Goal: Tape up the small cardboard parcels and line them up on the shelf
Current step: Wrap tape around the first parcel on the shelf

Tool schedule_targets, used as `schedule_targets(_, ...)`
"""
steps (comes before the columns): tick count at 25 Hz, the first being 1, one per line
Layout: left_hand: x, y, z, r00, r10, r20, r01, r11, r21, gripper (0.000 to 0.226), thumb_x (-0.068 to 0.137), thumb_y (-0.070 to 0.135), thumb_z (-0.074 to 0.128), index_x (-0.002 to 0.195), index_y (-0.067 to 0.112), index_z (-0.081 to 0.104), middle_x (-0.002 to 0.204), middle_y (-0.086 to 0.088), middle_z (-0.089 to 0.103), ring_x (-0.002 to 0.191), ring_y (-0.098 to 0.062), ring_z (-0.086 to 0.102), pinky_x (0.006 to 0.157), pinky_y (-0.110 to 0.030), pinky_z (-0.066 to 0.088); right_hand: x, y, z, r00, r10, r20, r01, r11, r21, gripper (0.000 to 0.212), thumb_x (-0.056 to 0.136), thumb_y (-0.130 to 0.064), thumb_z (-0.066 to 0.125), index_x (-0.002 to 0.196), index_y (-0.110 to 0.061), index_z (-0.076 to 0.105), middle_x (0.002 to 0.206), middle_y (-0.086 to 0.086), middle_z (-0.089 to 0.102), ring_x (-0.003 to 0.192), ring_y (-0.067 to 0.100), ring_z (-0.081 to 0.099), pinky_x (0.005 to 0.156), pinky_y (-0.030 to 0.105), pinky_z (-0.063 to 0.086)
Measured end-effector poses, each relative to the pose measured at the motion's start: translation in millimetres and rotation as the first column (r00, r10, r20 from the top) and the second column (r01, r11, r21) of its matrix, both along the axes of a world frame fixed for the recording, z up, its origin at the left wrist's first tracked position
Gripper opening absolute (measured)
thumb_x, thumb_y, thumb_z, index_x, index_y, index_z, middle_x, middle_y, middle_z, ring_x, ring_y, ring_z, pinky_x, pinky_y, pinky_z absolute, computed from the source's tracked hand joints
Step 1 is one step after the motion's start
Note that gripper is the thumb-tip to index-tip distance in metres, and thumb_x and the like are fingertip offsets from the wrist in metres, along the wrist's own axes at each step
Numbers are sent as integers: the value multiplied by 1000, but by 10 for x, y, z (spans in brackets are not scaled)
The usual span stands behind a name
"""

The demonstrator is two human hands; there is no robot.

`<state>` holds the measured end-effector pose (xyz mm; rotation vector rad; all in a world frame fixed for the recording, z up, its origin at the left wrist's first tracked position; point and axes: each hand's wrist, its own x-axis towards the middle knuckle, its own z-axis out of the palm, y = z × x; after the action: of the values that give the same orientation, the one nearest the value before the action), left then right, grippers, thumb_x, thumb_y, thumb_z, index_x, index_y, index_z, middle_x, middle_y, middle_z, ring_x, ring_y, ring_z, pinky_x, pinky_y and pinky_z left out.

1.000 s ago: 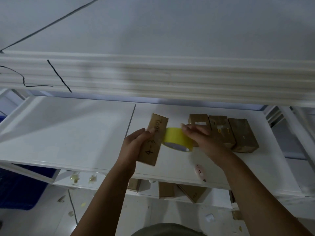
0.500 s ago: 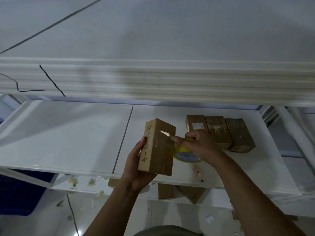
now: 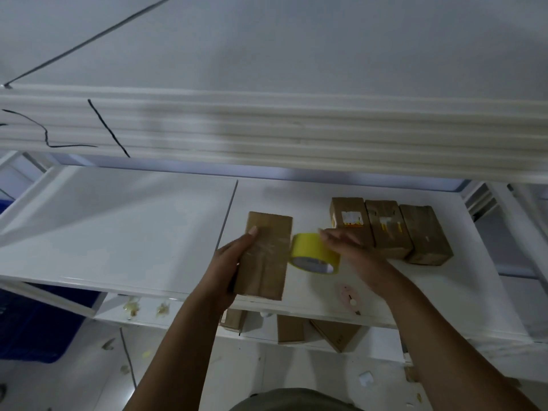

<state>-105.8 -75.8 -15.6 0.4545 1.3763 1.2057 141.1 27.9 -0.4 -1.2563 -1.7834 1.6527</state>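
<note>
— Judging from the centre of the frame, the parcel (image 3: 265, 256) is held up by the left hand (image 3: 226, 269), thumb laid on the top face, the other fingers hidden behind the left edge. It sits just above the front lip of the shelf (image 3: 118, 232).

— And the right hand (image 3: 345, 246)?

— It is laid over the yellow tape roll (image 3: 314, 253), which touches the parcel's right edge. Whether that grip is closed on the roll or merely resting cannot be told; the fingers are blurred.

— How is the parcel expected to handle?

— It is judged light, since it is carried one-handed from one long side. The cardboard looks stiff at the edges, but the broad faces are probably soft enough to dent. The face shines a little, likely from tape already laid, so some slip is to be expected there.

— Where should it be taken?

— Across the narrow width, at the long edges near the middle, where the walls resist squeezing. The taped face is best avoided.

— And its place?

— Right of centre, three parcels (image 3: 388, 228) are lined side by side, touching. A spot left of them is presumably meant.
</note>
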Motion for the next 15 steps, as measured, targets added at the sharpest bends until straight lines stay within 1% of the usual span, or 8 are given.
schedule_targets(1, -66, -30, -38, 999, 38, 24, -37, 999, -24, 66, 80, 58, 81, 124, 9, 75, 115, -20, 79, 104, -37, 78, 76, -43, 65, 45, 16, -7, 997, 45, -60, -48, 997, -55, 55, 78, -72, 72, 96, -20, 74, 106, 6, 71, 104, 13, 65, 102, 40, 49)
schedule_targets(2, -129, -68, -84, 998, 60, 30, -59, 998, -36, 70, 78, 59, 82, 125, 7, 75, 115, -21, 79, 103, -37, 78, 76, -42, 64, 67, 25, -12, 991, 108, -81, -110, 994, -16, 54, 87, -62, 73, 91, -9, 72, 97, 19, 68, 101, 21, 64, 104, 42, 48)
schedule_targets(3, -182, -105, -129, 996, 74, 43, -73, 997, -30, 73, 77, 60, 84, 125, 6, 75, 114, -21, 79, 101, -37, 79, 76, -41, 64, 51, 34, -8, 984, 159, -87, -156, 987, 36, 60, 92, -58, 70, 82, 1, 65, 84, 29, 58, 88, 25, 59, 94, 38, 48)
schedule_targets(5, -285, -171, -210, 988, 83, 132, -86, 996, 16, 72, 75, 61, 86, 125, 11, 77, 113, -16, 80, 97, -32, 80, 74, -40, 64, -56, 77, -1, 987, 160, 7, -159, 976, 150, 71, 83, -65, 70, 65, 1, 50, 64, 17, 38, 66, 16, 44, 66, 29, 37)
schedule_targets(8, -462, -164, -283, 992, 54, 118, -56, 998, 9, 66, 78, 63, 84, 123, 16, 78, 117, -16, 79, 100, -32, 78, 76, -41, 62, -201, 282, -63, 941, 24, 338, -119, 958, 262, 68, 72, -70, 80, 58, -20, 35, 58, -4, 25, 54, 11, 32, 58, 30, 27)
schedule_targets(11, -513, 11, -400, 992, 111, -54, -117, 986, -118, 56, 93, 59, 70, 122, 11, 75, 111, -17, 79, 97, -34, 76, 76, -41, 61, -373, 484, -183, 800, 23, 599, -237, 930, 281, 62, 77, -74, 76, 71, -20, 44, 64, -5, 43, 60, 14, 44, 58, 33, 30)
schedule_targets(13, -483, 142, -489, 953, 108, -283, -156, 976, -153, 51, 100, 57, 60, 113, 10, 75, 108, -15, 78, 95, -30, 75, 77, -38, 60, -499, 573, -262, 689, 25, 725, -314, 911, 268, 56, 84, -71, 70, 89, -17, 55, 88, 1, 62, 80, 20, 58, 63, 34, 36)
schedule_targets(15, -435, 240, -579, 886, 60, -460, -134, 982, -131, 57, 105, 60, 50, 123, 10, 72, 120, -15, 75, 104, -32, 72, 90, -46, 61, -618, 616, -334, 565, 1, 825, -374, 891, 255, 55, 89, -64, 68, 105, -13, 60, 109, 10, 69, 98, 29, 64, 66, 33, 39)
